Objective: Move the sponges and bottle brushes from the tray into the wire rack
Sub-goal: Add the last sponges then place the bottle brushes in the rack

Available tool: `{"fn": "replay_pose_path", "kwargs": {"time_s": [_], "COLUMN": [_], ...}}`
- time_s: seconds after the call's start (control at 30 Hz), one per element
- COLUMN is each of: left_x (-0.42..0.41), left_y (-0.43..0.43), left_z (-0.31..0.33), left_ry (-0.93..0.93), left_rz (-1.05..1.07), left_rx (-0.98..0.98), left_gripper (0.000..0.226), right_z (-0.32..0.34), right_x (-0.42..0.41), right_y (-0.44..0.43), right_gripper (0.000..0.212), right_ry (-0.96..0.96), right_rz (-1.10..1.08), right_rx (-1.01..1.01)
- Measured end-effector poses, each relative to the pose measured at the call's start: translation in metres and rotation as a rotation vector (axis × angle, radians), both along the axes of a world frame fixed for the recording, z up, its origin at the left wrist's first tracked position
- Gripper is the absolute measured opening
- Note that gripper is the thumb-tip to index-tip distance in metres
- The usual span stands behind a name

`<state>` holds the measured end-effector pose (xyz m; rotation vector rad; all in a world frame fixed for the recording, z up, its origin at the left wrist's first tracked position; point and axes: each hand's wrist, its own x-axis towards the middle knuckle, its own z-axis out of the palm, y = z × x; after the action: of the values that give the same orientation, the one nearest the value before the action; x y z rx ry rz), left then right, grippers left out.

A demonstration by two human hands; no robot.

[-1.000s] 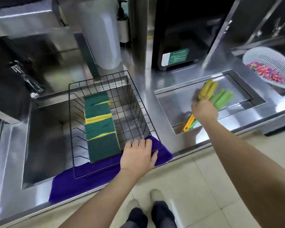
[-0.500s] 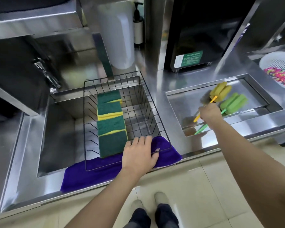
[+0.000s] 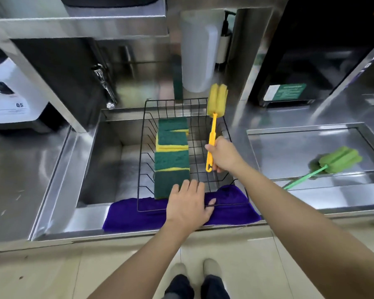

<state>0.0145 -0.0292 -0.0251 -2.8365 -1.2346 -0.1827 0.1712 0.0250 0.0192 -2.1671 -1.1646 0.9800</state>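
Observation:
A black wire rack (image 3: 203,104) sits over the sink on a purple cloth. Several green-and-yellow sponges (image 3: 172,158) stand in a row along its left side. My right hand (image 3: 223,155) grips the yellow bottle brush (image 3: 216,100) by its handle, foam head pointing away, above the rack's right half. My left hand (image 3: 189,205) rests flat on the rack's front rim, fingers spread. A green bottle brush (image 3: 339,158) lies alone in the steel tray (image 3: 289,134) on the right, with its handle sticking out over the tray's front edge.
The purple cloth (image 3: 127,214) drapes the sink's front edge. A faucet (image 3: 104,85) hangs at the back left. A white container (image 3: 197,50) and a pump bottle (image 3: 223,39) stand behind the rack. A black appliance (image 3: 311,50) stands at the back right.
My right hand has lifted the yellow brush out of the tray and carried it left over the rack. The green brush stays in the tray. My left hand has not moved.

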Motion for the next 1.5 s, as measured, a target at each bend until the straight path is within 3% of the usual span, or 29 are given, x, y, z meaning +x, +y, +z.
{"fn": "replay_pose_path", "kwargs": {"time_s": [0.3, 0.6, 0.93, 1.13, 1.23, 1.47, 1.5], "left_x": [0.001, 0.002, 0.038, 0.076, 0.084, 0.078, 0.078], "left_y": [-0.001, -0.001, -0.02, -0.027, -0.029, -0.026, -0.027], "left_z": [0.002, 0.005, 0.018, 0.021, 0.02, 0.016, 0.016], "left_ry": [-0.02, 0.053, 0.114, 0.094, 0.159, 0.166, 0.161], "left_rz": [0.006, 0.004, -0.174, -0.217, -0.194, -0.17, -0.164], "left_rx": [-0.058, -0.141, -0.146, -0.148, -0.159, -0.143, -0.146], "left_gripper": [0.038, 0.045, 0.046, 0.05, 0.049, 0.049, 0.049], "right_z": [-0.031, -0.027, 0.018, 0.006, -0.012, -0.022, -0.025], "right_x": [-0.033, -0.029, 0.059, 0.137, 0.17, 0.174, 0.175], "right_y": [-0.005, -0.002, -0.02, -0.071, -0.104, -0.13, -0.129], "right_gripper": [0.025, 0.021, 0.014, 0.014, 0.03, 0.006, 0.015], "right_ry": [-0.144, -0.282, -0.212, -0.253, -0.258, -0.185, -0.191], "right_rz": [0.242, 0.346, -0.133, -0.492, -0.65, -0.8, -0.781], "right_rx": [-0.34, -0.366, 0.029, -0.023, -0.093, -0.105, -0.134]}}
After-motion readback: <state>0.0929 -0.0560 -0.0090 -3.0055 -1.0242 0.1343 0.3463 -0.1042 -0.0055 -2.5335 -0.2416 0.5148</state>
